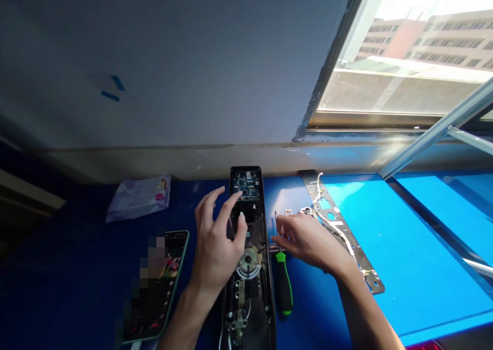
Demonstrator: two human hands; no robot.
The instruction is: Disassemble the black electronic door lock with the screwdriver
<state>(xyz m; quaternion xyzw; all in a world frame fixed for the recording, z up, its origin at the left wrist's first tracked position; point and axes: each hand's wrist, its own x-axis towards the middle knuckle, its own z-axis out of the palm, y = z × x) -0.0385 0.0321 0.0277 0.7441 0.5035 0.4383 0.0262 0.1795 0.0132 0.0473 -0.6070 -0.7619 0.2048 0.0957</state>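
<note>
A long black lock housing [257, 227], seemingly from an electronic door lock, lies open-backed in front of me. It shows a blue circuit board [246, 186], a round metal part [248, 260] and wires. My left hand [217, 237] is over its left side, fingers spread and apart, holding nothing. To the right of the housing, my right hand [304, 237] has its fingers curled in beside the shaft of a screwdriver [284, 286] with a black and green handle. Whatever is between those fingertips, if anything, is hidden. The screwdriver lies on the blue table.
A dark metal plate [356, 252] with white wires lies to the right, small metal parts [288, 213] beside it. On the left are a phone [154, 288] and a white-purple packet [140, 197]. A wall and window stand behind; a metal bar [435, 129] slants at right.
</note>
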